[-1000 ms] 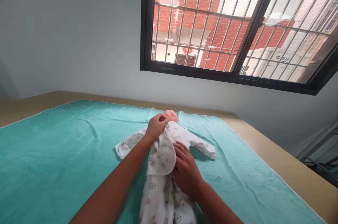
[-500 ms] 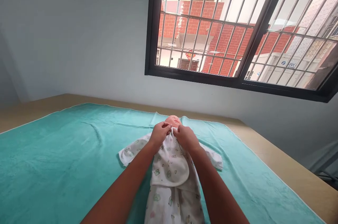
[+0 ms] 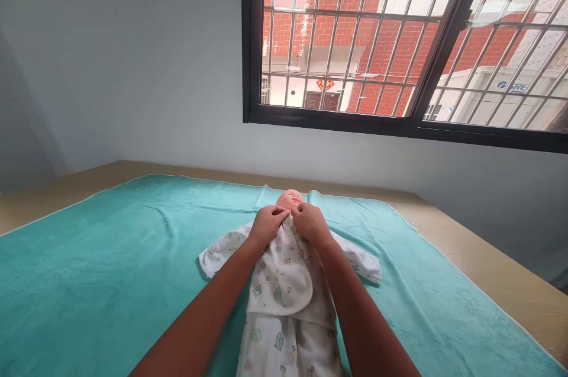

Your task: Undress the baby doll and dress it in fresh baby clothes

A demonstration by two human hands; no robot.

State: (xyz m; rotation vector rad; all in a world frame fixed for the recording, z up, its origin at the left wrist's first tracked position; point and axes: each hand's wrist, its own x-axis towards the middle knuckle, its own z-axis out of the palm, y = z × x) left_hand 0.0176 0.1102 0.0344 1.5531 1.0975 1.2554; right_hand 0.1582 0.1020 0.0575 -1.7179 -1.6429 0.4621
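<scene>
A baby doll (image 3: 290, 197) lies on its back on a teal towel (image 3: 110, 258), dressed in a white printed romper (image 3: 279, 282) with both sleeves spread out. My left hand (image 3: 267, 225) and my right hand (image 3: 310, 224) meet at the romper's neckline just below the doll's chin. Both hands are closed, pinching the fabric edges of the collar together. A rounded front flap of the romper lies folded across the doll's chest between my forearms.
The towel covers a tan wooden platform (image 3: 488, 270) that shows along the right and far edges. A pale wall rises behind it. A black-framed barred window (image 3: 399, 45) looks out on a red brick building.
My right hand has moved from the doll's belly up to the neckline to join my left hand. The view has shifted slightly.
</scene>
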